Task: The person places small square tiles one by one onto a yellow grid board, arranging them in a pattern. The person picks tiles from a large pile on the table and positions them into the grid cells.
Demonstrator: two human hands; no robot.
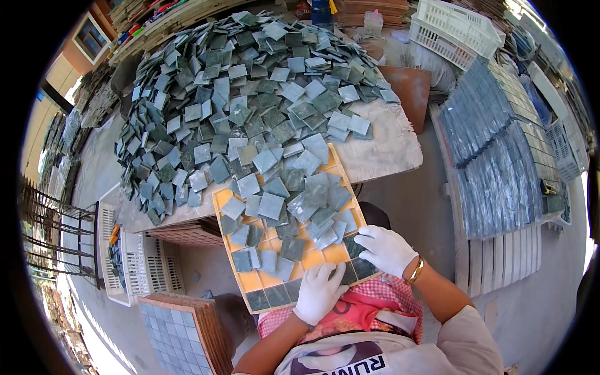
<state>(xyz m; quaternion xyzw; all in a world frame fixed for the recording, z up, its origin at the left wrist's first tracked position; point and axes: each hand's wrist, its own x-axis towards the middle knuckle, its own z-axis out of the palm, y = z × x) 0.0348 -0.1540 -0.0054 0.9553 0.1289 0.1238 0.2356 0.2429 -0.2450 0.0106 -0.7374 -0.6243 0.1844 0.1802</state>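
A square grid board [335, 253] with orange cells and pale dividers leans across my lap against the table edge. Dark green stone tiles [275, 295] fill its nearest row, and loose green tiles [270, 205] are scattered over the upper cells. My left hand [320, 292], in a white glove, rests at the near edge with fingers apart, fingertips on the filled row. White-gloved too, my right hand [386, 249] reaches over the right edge, fingers spread and touching a dark tile [354, 245] in the side column. Neither hand visibly lifts a tile.
A large heap of square tiles [212, 94] covers the table [387, 144]. To the right stand plastic-wrapped tile stacks [497, 181] and a white crate [453, 31]. At left are a white crate [150, 262] and stacked tiled sheets [178, 331].
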